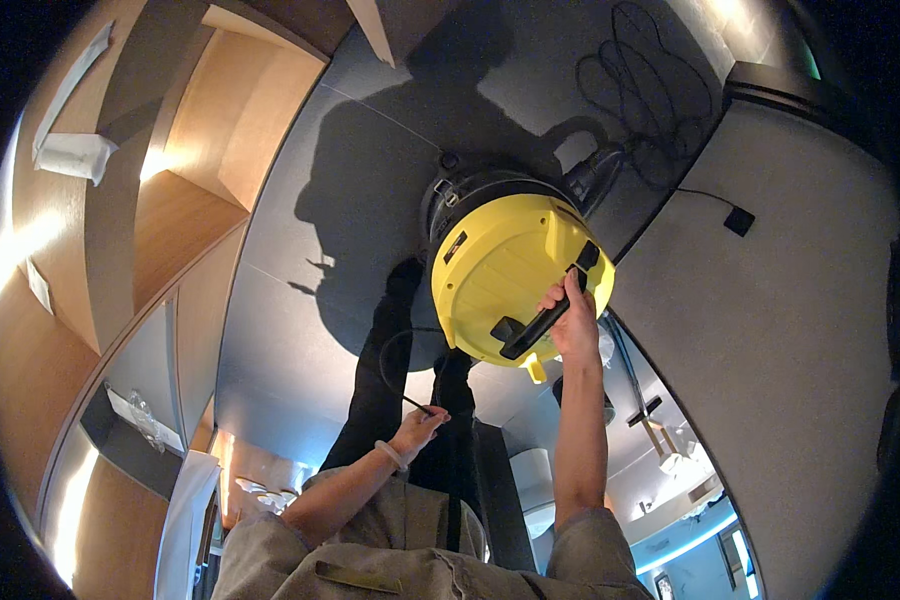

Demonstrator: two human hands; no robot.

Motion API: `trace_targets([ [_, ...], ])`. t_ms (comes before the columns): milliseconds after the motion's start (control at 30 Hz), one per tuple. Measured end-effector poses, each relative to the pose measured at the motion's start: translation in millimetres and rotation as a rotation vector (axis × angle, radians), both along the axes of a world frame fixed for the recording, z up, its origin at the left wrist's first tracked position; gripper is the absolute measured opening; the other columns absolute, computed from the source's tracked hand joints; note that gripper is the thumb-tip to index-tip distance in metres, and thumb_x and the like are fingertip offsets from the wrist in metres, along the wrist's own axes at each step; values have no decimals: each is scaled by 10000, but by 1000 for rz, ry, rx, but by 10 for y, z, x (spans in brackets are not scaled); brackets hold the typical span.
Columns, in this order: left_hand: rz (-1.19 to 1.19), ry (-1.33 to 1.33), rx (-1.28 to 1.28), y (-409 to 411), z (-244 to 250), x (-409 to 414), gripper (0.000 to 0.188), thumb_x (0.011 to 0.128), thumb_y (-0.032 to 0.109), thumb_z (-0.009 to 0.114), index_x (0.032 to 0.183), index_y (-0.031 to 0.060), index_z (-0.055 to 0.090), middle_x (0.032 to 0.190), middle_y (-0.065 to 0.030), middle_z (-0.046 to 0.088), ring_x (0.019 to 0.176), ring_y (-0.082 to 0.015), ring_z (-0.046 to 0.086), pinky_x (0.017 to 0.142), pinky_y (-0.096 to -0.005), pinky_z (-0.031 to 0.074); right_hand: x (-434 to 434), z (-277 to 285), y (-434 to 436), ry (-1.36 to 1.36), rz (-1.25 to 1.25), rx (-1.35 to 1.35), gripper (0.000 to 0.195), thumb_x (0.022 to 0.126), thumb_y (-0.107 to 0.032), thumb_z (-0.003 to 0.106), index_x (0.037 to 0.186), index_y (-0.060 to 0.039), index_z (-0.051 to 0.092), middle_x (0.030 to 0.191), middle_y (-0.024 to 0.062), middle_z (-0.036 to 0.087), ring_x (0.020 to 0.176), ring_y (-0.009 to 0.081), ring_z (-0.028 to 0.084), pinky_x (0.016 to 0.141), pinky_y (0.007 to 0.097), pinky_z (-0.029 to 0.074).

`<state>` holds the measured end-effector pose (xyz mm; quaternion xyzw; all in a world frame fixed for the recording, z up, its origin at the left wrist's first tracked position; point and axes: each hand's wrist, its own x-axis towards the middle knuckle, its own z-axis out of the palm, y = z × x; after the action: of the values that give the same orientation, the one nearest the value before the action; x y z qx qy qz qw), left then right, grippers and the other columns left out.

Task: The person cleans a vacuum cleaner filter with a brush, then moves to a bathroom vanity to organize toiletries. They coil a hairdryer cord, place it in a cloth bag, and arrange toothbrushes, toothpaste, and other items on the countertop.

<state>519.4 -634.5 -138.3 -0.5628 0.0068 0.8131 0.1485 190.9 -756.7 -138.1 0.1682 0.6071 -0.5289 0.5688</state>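
Observation:
A canister vacuum cleaner with a yellow lid [495, 262] and a dark tank [487, 184] is before me, tilted, its black carrying handle [536, 330] raised across the lid. My right hand [576, 315] is closed round that handle, thumb on top. Lower and to the left, my left hand [422, 431] pinches a thin black cord [412, 403] that loops up to the side of the yellow lid. A pale bracelet is on my left wrist. A metal latch [445, 193] shows on the tank's rim. The underside of the tank is hidden.
A dark coiled cable [630, 90] lies on the grey tiled floor [285, 225]. Wooden shelving [202, 232] stands at the left. At the right, a black plug-like block [739, 221] is on a large grey surface [780, 315]. A dark curved hose or handle piece [596, 176] is beyond the tank.

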Motion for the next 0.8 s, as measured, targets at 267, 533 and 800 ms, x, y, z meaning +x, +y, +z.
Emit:
trace_targets([
  [267, -35, -60, 34, -58, -98, -66, 212, 935, 277, 581, 1098, 142, 567, 1111, 5, 632, 1010, -107, 542, 831, -341, 390, 192, -42, 100, 393, 86, 25, 132, 891, -145, 659, 932, -90, 546, 747, 10, 548, 654, 128, 545, 623, 274, 455],
  [533, -54, -199, -22, -151, -123, -88, 164, 925, 226, 597, 1068, 164, 545, 1014, 15, 574, 962, -130, 517, 838, -369, 416, 354, -152, 201, 548, 115, 64, 139, 893, -137, 655, 921, -73, 535, 733, 7, 559, 585, 116, 552, 567, 260, 453],
  [800, -55, -276, -153, -223, -250, 16, 668, 900, 234, 634, 1425, 27, 277, 1253, -94, 482, 1069, -202, 503, 879, -368, 440, 364, -103, 117, 472, 61, -24, 156, 885, -129, 647, 836, -51, 522, 616, 4, 515, 486, 114, 511, 470, 272, 407],
])
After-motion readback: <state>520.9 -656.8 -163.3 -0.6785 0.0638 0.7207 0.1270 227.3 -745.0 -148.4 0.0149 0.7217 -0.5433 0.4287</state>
